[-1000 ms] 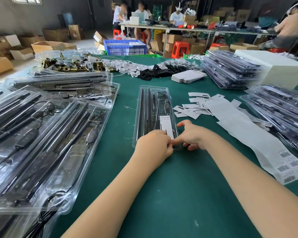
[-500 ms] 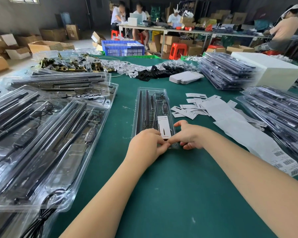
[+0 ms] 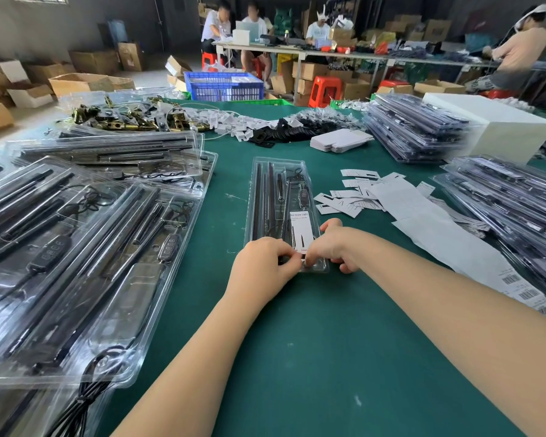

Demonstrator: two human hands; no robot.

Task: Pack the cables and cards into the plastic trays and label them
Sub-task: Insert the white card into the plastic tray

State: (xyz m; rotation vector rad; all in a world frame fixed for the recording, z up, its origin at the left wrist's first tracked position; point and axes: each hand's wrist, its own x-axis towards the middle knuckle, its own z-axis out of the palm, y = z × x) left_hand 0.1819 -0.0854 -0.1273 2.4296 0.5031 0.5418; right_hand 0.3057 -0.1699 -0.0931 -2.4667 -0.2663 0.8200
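**Pressing a card at the near end of a tray**

Covering most of the view, the green desk (image 3: 312,357) carries everything. On its left lies a spread of large clear packs (image 3: 76,263) holding black rods and cables, fanned at a slant. On the right sit two stacks of filled trays (image 3: 511,209), and a white box (image 3: 501,127) stands behind them. A long strip of barcode labels (image 3: 454,244) runs from mid-desk toward the right near edge, with loose white cards (image 3: 350,200) scattered just beside its far end.

At the centre lies one tray (image 3: 265,197), clear plastic, its long axis running straight away from the person, one short end near the hands and the other pointing toward the far side of the desk. Black rods inside it lie along that same axis. A white card (image 3: 300,228) sits in the tray's near right part, also lengthwise, its printed heading at the far end.

Both hands meet at the tray's near end. The left hand (image 3: 262,266) has its fingers curled, fingertips pinching at the card's near edge. The right hand (image 3: 334,247) likewise pinches there with thumb and forefinger, its other fingers curled down on the desk beside the tray. Both grips are closed on the card.
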